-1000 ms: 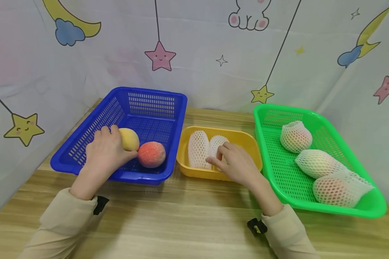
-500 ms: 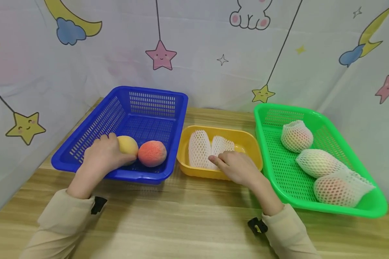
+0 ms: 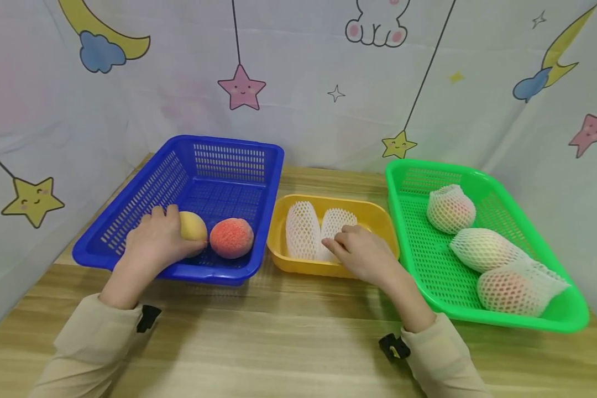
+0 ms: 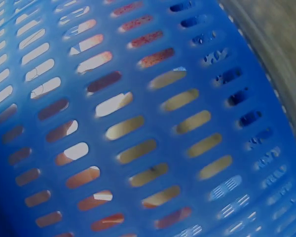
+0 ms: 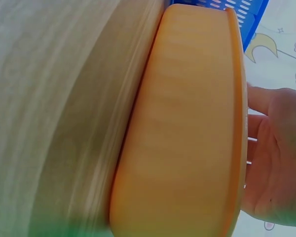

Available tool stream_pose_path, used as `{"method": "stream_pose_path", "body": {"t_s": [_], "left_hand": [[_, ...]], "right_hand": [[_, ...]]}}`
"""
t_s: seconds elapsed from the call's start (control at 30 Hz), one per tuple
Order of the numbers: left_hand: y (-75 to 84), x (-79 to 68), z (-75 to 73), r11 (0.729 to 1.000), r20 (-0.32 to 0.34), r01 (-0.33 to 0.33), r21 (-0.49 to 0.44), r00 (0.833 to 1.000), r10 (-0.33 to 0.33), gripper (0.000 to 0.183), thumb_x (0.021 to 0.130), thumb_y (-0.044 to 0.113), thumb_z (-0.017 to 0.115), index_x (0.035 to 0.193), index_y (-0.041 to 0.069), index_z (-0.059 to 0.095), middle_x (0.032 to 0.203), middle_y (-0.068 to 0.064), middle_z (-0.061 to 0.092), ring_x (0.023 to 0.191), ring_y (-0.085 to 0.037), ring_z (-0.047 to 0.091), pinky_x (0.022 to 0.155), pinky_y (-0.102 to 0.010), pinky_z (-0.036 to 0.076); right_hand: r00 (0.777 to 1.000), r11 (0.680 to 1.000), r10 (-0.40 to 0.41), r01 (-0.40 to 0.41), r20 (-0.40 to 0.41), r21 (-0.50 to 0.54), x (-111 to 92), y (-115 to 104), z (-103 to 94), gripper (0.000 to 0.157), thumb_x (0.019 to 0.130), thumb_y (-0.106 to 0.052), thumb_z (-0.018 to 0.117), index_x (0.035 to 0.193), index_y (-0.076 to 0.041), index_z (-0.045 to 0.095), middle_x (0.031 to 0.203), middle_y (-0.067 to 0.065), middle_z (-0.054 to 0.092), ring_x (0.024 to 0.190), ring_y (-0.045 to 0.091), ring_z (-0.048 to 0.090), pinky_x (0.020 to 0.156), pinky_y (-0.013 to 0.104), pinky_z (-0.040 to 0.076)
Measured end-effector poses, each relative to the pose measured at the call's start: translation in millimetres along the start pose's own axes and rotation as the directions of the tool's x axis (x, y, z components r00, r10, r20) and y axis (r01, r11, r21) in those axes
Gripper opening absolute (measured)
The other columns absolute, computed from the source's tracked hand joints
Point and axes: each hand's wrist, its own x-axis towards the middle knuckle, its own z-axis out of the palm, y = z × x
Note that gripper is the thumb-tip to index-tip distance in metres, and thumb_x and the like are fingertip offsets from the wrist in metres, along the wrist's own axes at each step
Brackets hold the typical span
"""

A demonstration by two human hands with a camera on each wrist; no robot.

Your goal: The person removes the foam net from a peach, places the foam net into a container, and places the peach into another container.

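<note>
My left hand (image 3: 151, 240) reaches into the blue basket (image 3: 236, 272) and grips a yellow peach (image 3: 193, 226), thumb on its near side. A red peach (image 3: 231, 238) lies right beside it. My right hand (image 3: 362, 251) is over the yellow tray (image 3: 298, 266), with thumb and fingers on either side of the right foam net sleeve (image 3: 335, 222), pinching it. A second foam net sleeve (image 3: 302, 232) lies to its left. In the right wrist view the tray's wall (image 5: 187, 123) hides the fingertips; the basket's slotted wall (image 4: 138, 128) fills most of the left wrist view.
A green basket (image 3: 443, 276) at the right holds several net-wrapped fruits, among them a wrapped peach (image 3: 451, 210). All three containers stand on a wooden table (image 3: 278, 342). A printed curtain (image 3: 308, 132) hangs close behind and at the sides.
My left hand and the yellow peach have lowered slightly toward the near side of the blue basket. At my right hand, the right net sleeve has shifted and its top now lies flatter and wider.
</note>
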Motion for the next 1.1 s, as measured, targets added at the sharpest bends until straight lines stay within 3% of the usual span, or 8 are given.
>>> {"method": "stream_pose_path", "body": {"t_s": [0.23, 0.57, 0.87, 1.1], "left_hand": [[0.0, -1.2, 0.0, 1.000, -0.033, -0.002, 0.005, 0.999, 0.003, 0.087, 0.076, 0.044, 0.072, 0.133, -0.012, 0.037, 0.116, -0.039, 0.043, 0.108, -0.057, 0.043, 0.072, -0.068, 0.046], [1.4, -2.2, -0.2, 0.999, -0.126, -0.006, 0.036, 0.992, 0.011, 0.068, 0.083, 0.042, 0.066, 0.121, -0.010, 0.046, 0.119, -0.040, 0.041, 0.111, -0.058, 0.038, 0.072, -0.070, 0.044], [15.0, -4.8, -4.5, 0.998, -0.145, -0.042, 0.051, 0.988, 0.049, 0.067, 0.087, 0.041, 0.063, 0.126, -0.010, 0.047, 0.118, -0.038, 0.044, 0.108, -0.055, 0.041, 0.068, -0.067, 0.047], [29.3, -6.9, -3.8, 0.992, -0.198, -0.100, 0.082, 0.973, 0.115, 0.061, 0.086, 0.040, 0.063, 0.127, -0.004, 0.051, 0.115, -0.033, 0.050, 0.105, -0.049, 0.046, 0.067, -0.059, 0.047]], "right_hand": [[0.999, 1.000, 0.025, -0.026, -0.037, -0.018, -1, 0, -4.4, 0.040, 0.097, -0.036, 0.052, 0.062, -0.017, 0.051, 0.066, -0.001, 0.046, 0.062, 0.014, 0.042, 0.052, 0.025, 0.034], [0.996, 1.000, 0.027, -0.028, -0.081, -0.008, -3, 0, -8.7, 0.041, 0.096, -0.035, 0.055, 0.060, -0.017, 0.047, 0.064, -0.001, 0.042, 0.057, 0.013, 0.039, 0.050, 0.025, 0.030], [0.992, 1.000, 0.028, -0.027, -0.121, 0.013, -6, 1, -13.4, 0.038, 0.095, -0.034, 0.057, 0.062, -0.017, 0.049, 0.064, -0.001, 0.043, 0.057, 0.013, 0.039, 0.049, 0.025, 0.030], [0.990, 0.999, 0.030, -0.027, -0.139, 0.026, -8, 1, -18.0, 0.038, 0.094, -0.034, 0.058, 0.062, -0.016, 0.050, 0.063, -0.001, 0.044, 0.056, 0.013, 0.039, 0.050, 0.025, 0.030]]}}
